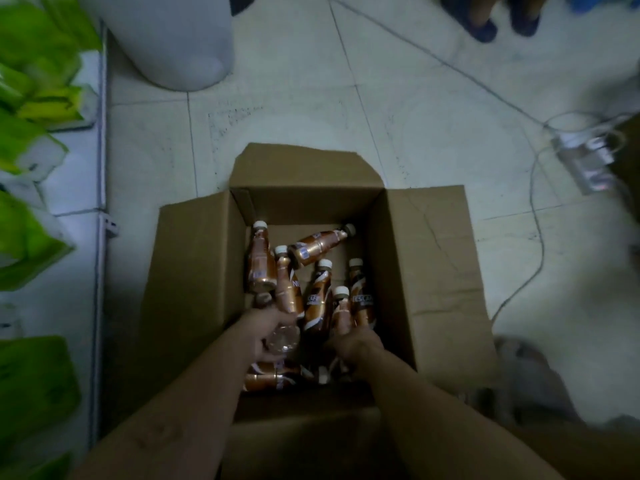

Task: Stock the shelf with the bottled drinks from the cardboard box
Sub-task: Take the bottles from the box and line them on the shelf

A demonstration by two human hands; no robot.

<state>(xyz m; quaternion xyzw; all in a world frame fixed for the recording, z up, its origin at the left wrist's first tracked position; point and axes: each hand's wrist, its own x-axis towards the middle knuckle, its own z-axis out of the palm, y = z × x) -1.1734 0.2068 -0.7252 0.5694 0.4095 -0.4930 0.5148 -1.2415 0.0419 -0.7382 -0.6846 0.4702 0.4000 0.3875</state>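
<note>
Several green packs point(24, 81) lie on the white shelf point(86, 168) along the left edge, and a pale round bin point(173, 39) stands on the tiled floor point(311, 98) just beyond it. At centre, the cardboard box point(194, 271) sits on the floor with its flaps folded out, and brown white-capped bottles point(318, 244) lie jumbled inside, some flat, some leaning. Both arms reach into its near end. The left hand point(266, 336) has its fingers curled round the lower end of a tilted bottle point(289, 289) whose clear base faces the camera. Just beside it, the right hand point(356, 344) grips the lower part of a second bottle point(342, 311), cap pointing away. Right of the box, white cables point(535, 216) run to a power strip point(585, 161), and two dark shoes point(485, 27) show at the top right.
</note>
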